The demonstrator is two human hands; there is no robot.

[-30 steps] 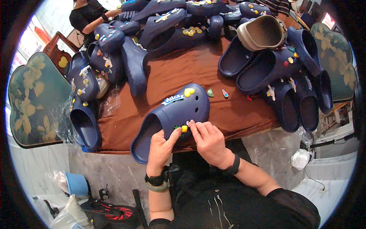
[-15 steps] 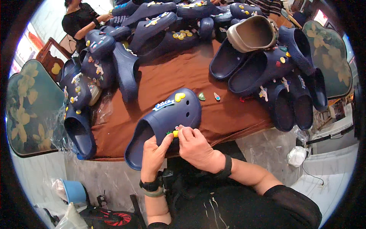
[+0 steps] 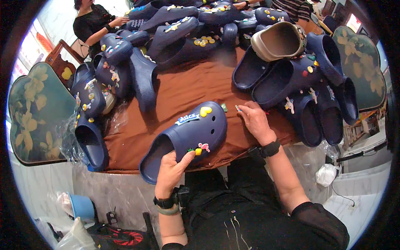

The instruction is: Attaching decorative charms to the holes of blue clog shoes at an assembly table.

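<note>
Navy clog [image 3: 189, 135] sits pinched in the left hand [image 3: 171, 171]; right hand [image 3: 256, 121], grip loosely curled, touches a small charm [image 3: 238, 108].

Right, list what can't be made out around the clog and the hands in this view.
- Head view: which small charm the right hand touches on the brown cloth; its fingertips cover it.
- The held navy clog: its near side is hidden by the left hand.
- The charms' shapes are too small to tell.

L hand [image 3: 171, 171] raised, fingers curled, thumb out in a grip. R hand [image 3: 255, 121] stretched fwd, palm down, fingertips pinched. Both wrists banded.
</note>
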